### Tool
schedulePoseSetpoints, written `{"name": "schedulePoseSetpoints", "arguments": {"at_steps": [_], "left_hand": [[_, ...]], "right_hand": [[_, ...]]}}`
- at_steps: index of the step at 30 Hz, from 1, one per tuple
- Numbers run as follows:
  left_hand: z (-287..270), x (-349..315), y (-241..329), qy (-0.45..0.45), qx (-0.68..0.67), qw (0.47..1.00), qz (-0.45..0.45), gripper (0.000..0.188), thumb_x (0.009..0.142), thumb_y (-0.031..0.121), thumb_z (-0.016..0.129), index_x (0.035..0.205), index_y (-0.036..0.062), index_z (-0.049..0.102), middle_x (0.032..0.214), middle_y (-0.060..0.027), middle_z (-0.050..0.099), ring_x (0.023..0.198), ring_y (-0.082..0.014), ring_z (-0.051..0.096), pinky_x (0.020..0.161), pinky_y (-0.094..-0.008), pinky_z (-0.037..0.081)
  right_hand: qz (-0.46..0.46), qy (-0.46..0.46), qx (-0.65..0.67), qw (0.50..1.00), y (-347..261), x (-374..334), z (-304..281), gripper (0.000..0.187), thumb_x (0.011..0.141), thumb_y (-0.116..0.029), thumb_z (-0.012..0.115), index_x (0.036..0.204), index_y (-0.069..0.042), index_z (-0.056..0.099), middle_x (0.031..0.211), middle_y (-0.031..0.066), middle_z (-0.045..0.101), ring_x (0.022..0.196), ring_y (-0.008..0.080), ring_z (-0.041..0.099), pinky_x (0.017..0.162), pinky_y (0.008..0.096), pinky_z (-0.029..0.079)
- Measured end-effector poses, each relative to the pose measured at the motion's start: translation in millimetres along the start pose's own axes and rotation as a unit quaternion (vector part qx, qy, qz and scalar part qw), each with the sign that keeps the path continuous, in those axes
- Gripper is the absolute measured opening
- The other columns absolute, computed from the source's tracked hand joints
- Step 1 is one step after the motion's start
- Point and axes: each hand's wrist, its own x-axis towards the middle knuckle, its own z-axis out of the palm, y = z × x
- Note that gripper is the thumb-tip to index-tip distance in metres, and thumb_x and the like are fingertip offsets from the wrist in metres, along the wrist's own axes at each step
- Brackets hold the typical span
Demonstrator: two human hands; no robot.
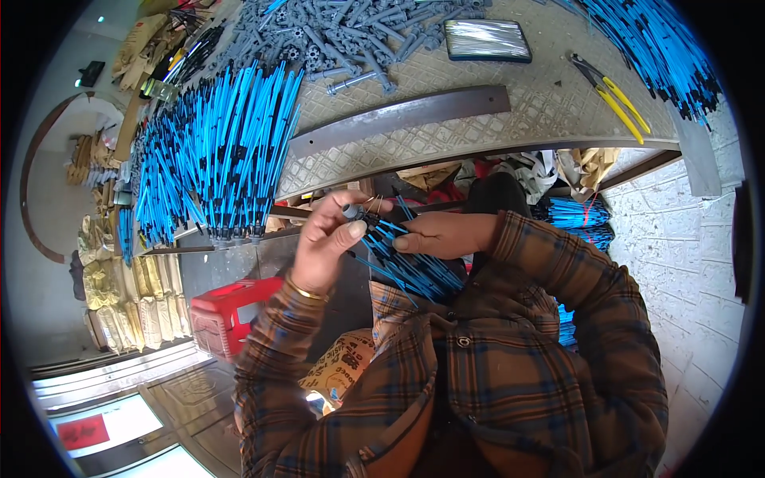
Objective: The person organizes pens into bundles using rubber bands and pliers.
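Note:
My right hand (446, 233) grips a bundle of thin blue rods with black ends (410, 267), held against my chest. My left hand (331, 235) pinches a small grey plastic fitting (351, 211) at the top end of one rod in that bundle. Both hands meet just below the edge of the metal worktable (478, 131). A large fan of finished blue rods (223, 151) lies on the table's left part. A heap of grey plastic fittings (351, 36) sits at the back of the table.
Yellow-handled pliers (613, 95) and a dark rectangular tray (488, 40) lie on the table's right part. More blue rods (653, 48) are stacked at the far right, and bundles (574, 215) lie under the table. A red plastic stool (231, 311) stands at lower left beside stacked sacks (135, 303).

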Motion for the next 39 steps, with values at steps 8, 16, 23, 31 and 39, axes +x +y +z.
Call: {"name": "schedulePoseSetpoints", "arguments": {"at_steps": [8, 16, 23, 31, 39], "left_hand": [[22, -6, -26, 0.135, 0.099, 0.983, 0.074, 0.021, 0.089, 0.016, 0.051, 0.103, 0.0005, 0.048, 0.095, -0.0110, 0.061, 0.089, -0.0152, 0.056, 0.077, -0.0252, 0.044], [27, -2, -34, 0.206, 0.078, 0.972, 0.086, 0.016, 0.090, 0.015, 0.049, 0.096, 0.0007, 0.048, 0.084, -0.0087, 0.063, 0.078, -0.0145, 0.058, 0.073, -0.0257, 0.045], [17, -2, -26, 0.161, 0.027, 0.985, 0.060, 0.014, 0.090, 0.013, 0.049, 0.097, 0.0008, 0.048, 0.091, -0.0118, 0.062, 0.085, -0.0168, 0.059, 0.076, -0.0282, 0.046], [23, 3, -20, 0.117, -0.135, 0.982, 0.054, 0.020, 0.089, 0.016, 0.051, 0.101, 0.0004, 0.047, 0.101, -0.0195, 0.059, 0.094, -0.0249, 0.058, 0.086, -0.0364, 0.044], [33, 1, -17, 0.121, -0.031, 0.991, 0.055, 0.014, 0.088, 0.012, 0.050, 0.095, 0.0016, 0.043, 0.100, -0.0203, 0.059, 0.095, -0.0238, 0.057, 0.086, -0.0352, 0.044]], "right_hand": [[-0.001, 0.029, -0.071, 0.997, 2, 3, 3, 0.056, 0.092, -0.049, 0.032, 0.088, 0.003, 0.051, 0.069, 0.0173, 0.052, 0.064, 0.0240, 0.052, 0.061, 0.0361, 0.043], [0.016, 0.110, -0.092, 0.990, 0, 2, 30, 0.043, 0.092, -0.041, 0.036, 0.097, 0.000, 0.049, 0.071, 0.0211, 0.054, 0.063, 0.0361, 0.054, 0.059, 0.0408, 0.043], [-0.066, 0.315, -0.240, 0.916, -7, -2, 42, 0.024, 0.087, -0.025, 0.050, 0.094, -0.002, 0.048, 0.074, 0.0200, 0.057, 0.067, 0.0375, 0.056, 0.055, 0.0429, 0.043], [-0.079, 0.227, -0.218, 0.946, -8, 3, 14, 0.015, 0.085, -0.019, 0.050, 0.090, -0.005, 0.048, 0.067, 0.0177, 0.054, 0.063, 0.0361, 0.055, 0.052, 0.0431, 0.042], [-0.065, 0.269, -0.275, 0.921, -8, -6, 35, 0.013, 0.081, -0.013, 0.048, 0.087, -0.003, 0.044, 0.066, 0.0167, 0.056, 0.062, 0.0339, 0.057, 0.051, 0.0424, 0.043]]}}
